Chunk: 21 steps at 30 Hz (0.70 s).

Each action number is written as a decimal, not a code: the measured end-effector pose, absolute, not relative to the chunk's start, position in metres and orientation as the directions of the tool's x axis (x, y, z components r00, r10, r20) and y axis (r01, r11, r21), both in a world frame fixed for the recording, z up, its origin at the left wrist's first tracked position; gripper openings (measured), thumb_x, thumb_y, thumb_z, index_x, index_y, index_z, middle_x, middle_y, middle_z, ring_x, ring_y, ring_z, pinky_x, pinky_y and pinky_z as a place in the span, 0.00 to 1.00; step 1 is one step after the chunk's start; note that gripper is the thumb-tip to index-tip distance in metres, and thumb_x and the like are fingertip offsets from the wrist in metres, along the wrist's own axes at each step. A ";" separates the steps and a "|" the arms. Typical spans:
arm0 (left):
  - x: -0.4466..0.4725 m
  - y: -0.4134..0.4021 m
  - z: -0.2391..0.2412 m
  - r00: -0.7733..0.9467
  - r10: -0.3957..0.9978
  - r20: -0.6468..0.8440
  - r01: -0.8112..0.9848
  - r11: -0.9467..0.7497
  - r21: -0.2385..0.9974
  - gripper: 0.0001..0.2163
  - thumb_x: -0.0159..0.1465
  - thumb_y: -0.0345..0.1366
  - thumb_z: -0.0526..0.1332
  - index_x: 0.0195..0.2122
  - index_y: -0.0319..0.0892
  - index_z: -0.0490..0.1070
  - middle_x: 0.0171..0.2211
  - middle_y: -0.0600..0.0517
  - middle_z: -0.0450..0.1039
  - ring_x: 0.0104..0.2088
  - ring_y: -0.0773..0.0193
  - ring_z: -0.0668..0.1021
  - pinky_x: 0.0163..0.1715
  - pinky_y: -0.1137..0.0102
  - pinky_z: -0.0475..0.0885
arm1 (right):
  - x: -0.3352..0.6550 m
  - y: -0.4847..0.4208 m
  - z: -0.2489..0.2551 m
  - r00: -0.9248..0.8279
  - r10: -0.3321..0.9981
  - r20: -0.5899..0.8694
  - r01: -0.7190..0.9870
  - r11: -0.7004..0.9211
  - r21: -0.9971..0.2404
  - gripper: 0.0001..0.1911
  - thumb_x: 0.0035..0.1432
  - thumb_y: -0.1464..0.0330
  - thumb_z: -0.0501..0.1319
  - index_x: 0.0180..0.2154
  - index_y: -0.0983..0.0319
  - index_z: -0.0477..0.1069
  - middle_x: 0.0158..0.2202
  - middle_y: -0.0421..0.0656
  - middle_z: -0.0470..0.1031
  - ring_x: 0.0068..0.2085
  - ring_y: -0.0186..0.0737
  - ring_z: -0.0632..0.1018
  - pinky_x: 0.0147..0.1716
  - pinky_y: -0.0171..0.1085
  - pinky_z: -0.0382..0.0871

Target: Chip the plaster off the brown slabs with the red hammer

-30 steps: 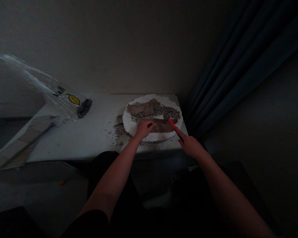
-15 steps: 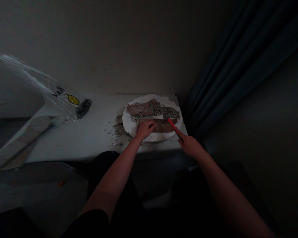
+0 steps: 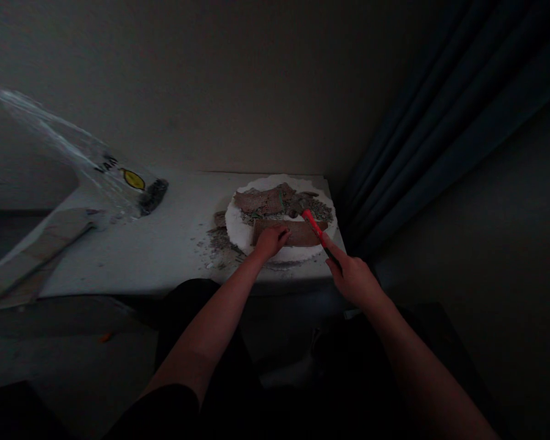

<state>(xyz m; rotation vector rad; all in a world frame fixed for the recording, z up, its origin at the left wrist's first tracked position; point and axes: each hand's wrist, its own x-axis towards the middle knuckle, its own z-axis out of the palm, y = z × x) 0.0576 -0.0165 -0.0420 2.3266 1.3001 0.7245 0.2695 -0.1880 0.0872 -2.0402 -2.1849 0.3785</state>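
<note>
A round white slab lies on the white table near its right end. Brown flat pieces and grey crumbs lie on the slab. My left hand presses down on the nearer brown piece, fingers curled on its left end. My right hand grips a small hammer with a red handle; its head sits over the rubble behind that piece.
Grey debris is scattered on the table left of the slab. A clear plastic bag with a yellow label lies at the back left, beside a long pale board. A dark curtain hangs right of the table.
The hammer has swung up and back toward the rubble at the rear of the slab. My left hand has stayed on the brown piece.
</note>
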 end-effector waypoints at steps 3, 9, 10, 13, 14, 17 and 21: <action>0.057 -0.017 -0.042 0.419 0.871 0.257 0.659 -0.486 0.574 0.15 0.69 0.45 0.56 0.36 0.41 0.77 0.35 0.46 0.78 0.34 0.59 0.77 0.37 0.68 0.67 | 0.265 -0.187 0.086 -0.106 0.983 -0.150 0.971 0.070 -0.227 0.34 0.71 0.66 0.51 0.74 0.51 0.42 0.41 0.46 0.83 0.38 0.48 0.82 0.38 0.39 0.70; 0.056 -0.017 -0.044 0.415 0.874 0.254 0.670 -0.482 0.565 0.15 0.68 0.45 0.56 0.35 0.41 0.77 0.32 0.47 0.78 0.32 0.60 0.76 0.36 0.68 0.67 | 0.265 -0.187 0.086 -0.087 0.988 -0.124 0.979 0.062 -0.193 0.35 0.72 0.65 0.49 0.74 0.53 0.38 0.40 0.46 0.83 0.36 0.48 0.82 0.36 0.39 0.70; 0.056 -0.017 -0.044 0.412 0.876 0.251 0.675 -0.478 0.562 0.15 0.68 0.46 0.57 0.35 0.41 0.77 0.32 0.46 0.78 0.32 0.60 0.76 0.36 0.68 0.67 | 0.265 -0.187 0.086 -0.092 0.986 -0.141 0.981 0.066 -0.181 0.35 0.72 0.66 0.49 0.74 0.53 0.38 0.40 0.47 0.83 0.36 0.48 0.82 0.37 0.39 0.70; 0.056 -0.017 -0.044 0.415 0.875 0.248 0.678 -0.480 0.557 0.16 0.68 0.46 0.57 0.34 0.40 0.77 0.31 0.46 0.78 0.32 0.59 0.77 0.35 0.68 0.67 | 0.265 -0.187 0.084 -0.096 0.980 -0.175 0.984 0.068 -0.164 0.35 0.72 0.66 0.49 0.74 0.52 0.38 0.41 0.47 0.83 0.36 0.48 0.82 0.37 0.40 0.70; 0.057 -0.017 -0.044 0.420 0.873 0.249 0.673 -0.483 0.559 0.15 0.68 0.46 0.57 0.35 0.41 0.77 0.31 0.46 0.78 0.32 0.59 0.77 0.35 0.68 0.67 | 0.265 -0.187 0.083 -0.094 0.981 -0.167 0.984 0.066 -0.167 0.35 0.72 0.65 0.49 0.74 0.52 0.38 0.40 0.47 0.83 0.36 0.49 0.82 0.37 0.40 0.69; 0.057 -0.018 -0.043 0.417 0.876 0.242 0.663 -0.476 0.578 0.15 0.68 0.45 0.57 0.35 0.41 0.77 0.31 0.46 0.78 0.32 0.59 0.77 0.36 0.68 0.68 | 0.264 -0.187 0.083 -0.091 0.984 -0.152 0.985 0.066 -0.162 0.35 0.72 0.65 0.49 0.74 0.53 0.36 0.40 0.47 0.82 0.37 0.49 0.82 0.38 0.40 0.69; 0.057 -0.018 -0.044 0.418 0.875 0.245 0.654 -0.477 0.587 0.15 0.68 0.46 0.57 0.37 0.41 0.78 0.34 0.45 0.79 0.34 0.58 0.78 0.37 0.67 0.69 | 0.262 -0.187 0.084 -0.102 0.973 -0.205 0.988 0.077 -0.130 0.36 0.72 0.66 0.50 0.74 0.50 0.37 0.42 0.47 0.82 0.39 0.49 0.82 0.38 0.40 0.69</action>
